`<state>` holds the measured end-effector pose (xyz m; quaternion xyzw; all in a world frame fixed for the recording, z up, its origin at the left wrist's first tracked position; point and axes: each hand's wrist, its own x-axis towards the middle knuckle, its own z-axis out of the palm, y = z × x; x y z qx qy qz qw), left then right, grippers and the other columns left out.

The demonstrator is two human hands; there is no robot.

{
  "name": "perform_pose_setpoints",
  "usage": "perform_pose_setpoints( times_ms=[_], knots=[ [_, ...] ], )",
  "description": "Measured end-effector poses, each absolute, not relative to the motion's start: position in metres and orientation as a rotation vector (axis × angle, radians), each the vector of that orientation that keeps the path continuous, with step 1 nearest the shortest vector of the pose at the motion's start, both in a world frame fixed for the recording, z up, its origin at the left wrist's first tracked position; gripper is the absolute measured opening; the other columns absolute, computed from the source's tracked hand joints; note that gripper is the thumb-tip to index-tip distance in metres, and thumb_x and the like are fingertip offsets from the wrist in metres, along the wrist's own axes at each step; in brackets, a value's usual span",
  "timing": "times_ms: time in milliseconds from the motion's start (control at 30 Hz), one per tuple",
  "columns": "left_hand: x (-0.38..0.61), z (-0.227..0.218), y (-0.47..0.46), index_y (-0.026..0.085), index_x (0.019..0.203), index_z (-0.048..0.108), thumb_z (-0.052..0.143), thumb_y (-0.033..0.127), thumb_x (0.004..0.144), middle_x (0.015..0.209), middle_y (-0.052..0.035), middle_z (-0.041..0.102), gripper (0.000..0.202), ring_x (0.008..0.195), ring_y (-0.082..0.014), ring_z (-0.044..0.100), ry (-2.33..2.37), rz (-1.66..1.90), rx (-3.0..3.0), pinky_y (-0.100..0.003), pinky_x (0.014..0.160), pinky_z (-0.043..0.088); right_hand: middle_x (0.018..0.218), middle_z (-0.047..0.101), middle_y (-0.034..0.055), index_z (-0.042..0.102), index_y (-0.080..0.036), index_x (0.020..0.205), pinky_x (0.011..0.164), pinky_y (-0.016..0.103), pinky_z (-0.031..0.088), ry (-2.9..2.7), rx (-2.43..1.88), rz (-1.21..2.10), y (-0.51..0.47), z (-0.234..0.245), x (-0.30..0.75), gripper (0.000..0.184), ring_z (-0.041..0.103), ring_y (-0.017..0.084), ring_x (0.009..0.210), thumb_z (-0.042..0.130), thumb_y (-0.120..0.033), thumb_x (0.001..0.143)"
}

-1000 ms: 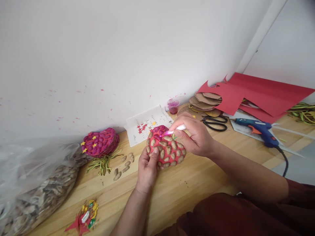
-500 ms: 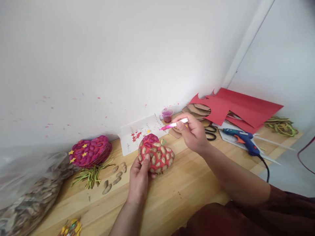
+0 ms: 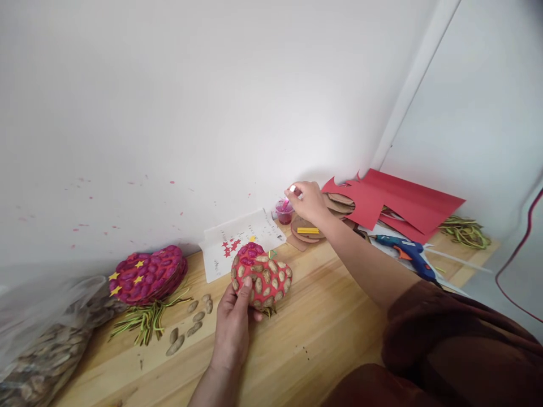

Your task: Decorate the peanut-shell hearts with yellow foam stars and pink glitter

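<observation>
My left hand grips a red heart-shaped craft piece by its left lower edge, thumb on top. Peanuts in their shells cover the piece. Those at its upper left are painted magenta; the others are bare tan. A small green loop shows at its upper edge. Farther back, my right hand pinches a white paintbrush, its pink tip down in a clear cup of magenta paint by the wall. Left of the craft piece lie several loose peanuts on the wooden table.
Magenta-painted hearts with yellow stars are stacked at left, near a plastic bag of peanuts. Red stars lie on a white paper. A blue glue gun, red card and cardboard pieces are at right.
My right hand has moved back and left, taking the brush from above the heart piece into the paint cup. My left hand still holds the piece. The view has shifted slightly.
</observation>
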<state>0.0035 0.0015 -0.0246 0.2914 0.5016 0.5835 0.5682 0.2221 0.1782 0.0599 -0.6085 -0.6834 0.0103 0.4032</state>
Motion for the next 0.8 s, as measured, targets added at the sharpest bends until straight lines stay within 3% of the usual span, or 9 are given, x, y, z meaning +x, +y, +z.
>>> perform_pose_setpoints(
  times_ms=[233, 333, 467, 700, 800],
  knots=[
    [0.002, -0.027, 0.002, 0.014, 0.092, 0.07, 0.088, 0.056, 0.068, 0.064, 0.0021, 0.061, 0.051, 0.05, -0.0091, 0.05, 1.188, 1.334, 0.7, -0.017, 0.039, 0.042, 0.099, 0.073, 0.013, 0.077, -0.019, 0.09, 0.085, 0.039, 0.039, -1.841, -1.845, 0.054, 0.199, 0.037, 0.213, 0.024, 0.057, 0.033, 0.105, 0.062, -0.038, 0.093],
    [0.0, -0.03, 0.003, 0.014, 0.093, 0.07, 0.088, 0.057, 0.067, 0.07, 0.0, 0.064, 0.054, 0.053, -0.0097, 0.052, 1.2, 1.316, 0.728, -0.018, 0.039, 0.043, 0.104, 0.073, 0.0135, 0.077, -0.02, 0.094, 0.085, 0.039, 0.038, -1.866, -1.89, 0.046, 0.2, 0.032, 0.21, 0.028, 0.056, 0.034, 0.11, 0.059, -0.041, 0.094],
    [0.0, -0.034, 0.003, 0.014, 0.1, 0.071, 0.087, 0.058, 0.068, 0.076, -0.0017, 0.068, 0.056, 0.056, -0.0109, 0.055, 1.211, 1.289, 0.744, -0.018, 0.039, 0.044, 0.105, 0.073, 0.0129, 0.078, -0.022, 0.096, 0.085, 0.039, 0.038, -1.883, -1.896, 0.033, 0.201, 0.034, 0.21, 0.03, 0.055, 0.034, 0.112, 0.056, -0.043, 0.095],
    [0.0, -0.035, 0.003, 0.015, 0.098, 0.071, 0.086, 0.057, 0.07, 0.073, -0.0007, 0.067, 0.053, 0.054, -0.0096, 0.053, 1.195, 1.3, 0.755, -0.018, 0.039, 0.043, 0.096, 0.074, 0.0118, 0.078, -0.021, 0.086, 0.083, 0.038, 0.037, -1.906, -1.865, 0.027, 0.203, 0.038, 0.21, 0.027, 0.056, 0.033, 0.106, 0.061, -0.042, 0.092],
    [0.001, -0.034, 0.003, 0.015, 0.095, 0.07, 0.085, 0.057, 0.07, 0.072, -0.0006, 0.066, 0.052, 0.054, -0.0097, 0.053, 1.203, 1.291, 0.76, -0.018, 0.039, 0.043, 0.099, 0.074, 0.0109, 0.077, -0.021, 0.091, 0.081, 0.037, 0.038, -1.869, -1.835, -0.012, 0.2, 0.041, 0.212, 0.029, 0.057, 0.031, 0.106, 0.058, -0.042, 0.094]
  ],
)
